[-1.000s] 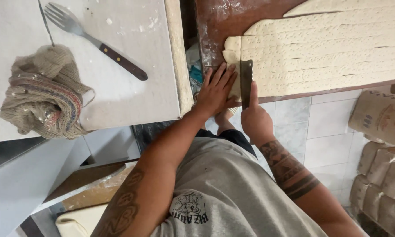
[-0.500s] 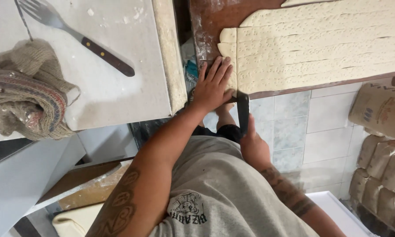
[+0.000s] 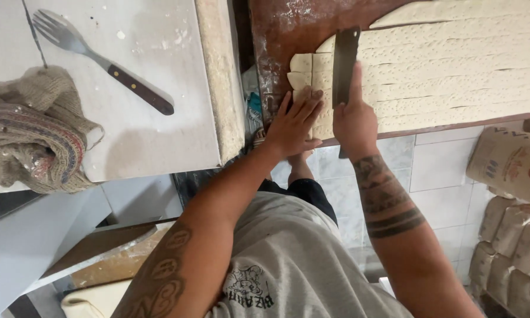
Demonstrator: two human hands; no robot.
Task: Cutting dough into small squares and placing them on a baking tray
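Presently: right hand (image 3: pixel 353 121) gripping scraper blade (image 3: pixel 344 62); left hand (image 3: pixel 294 126) spread flat on dough sheet (image 3: pixel 453 70). Few end pieces (image 3: pixel 303 70) cut off; long strips remain on bench (image 3: pixel 288 29).

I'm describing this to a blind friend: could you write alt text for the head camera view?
A person's right hand presses a flat metal blade into a sheet of rolled dough on a reddish board, while the left hand steadies the cut edge. A fork and cloth lie on the neighbouring counter.
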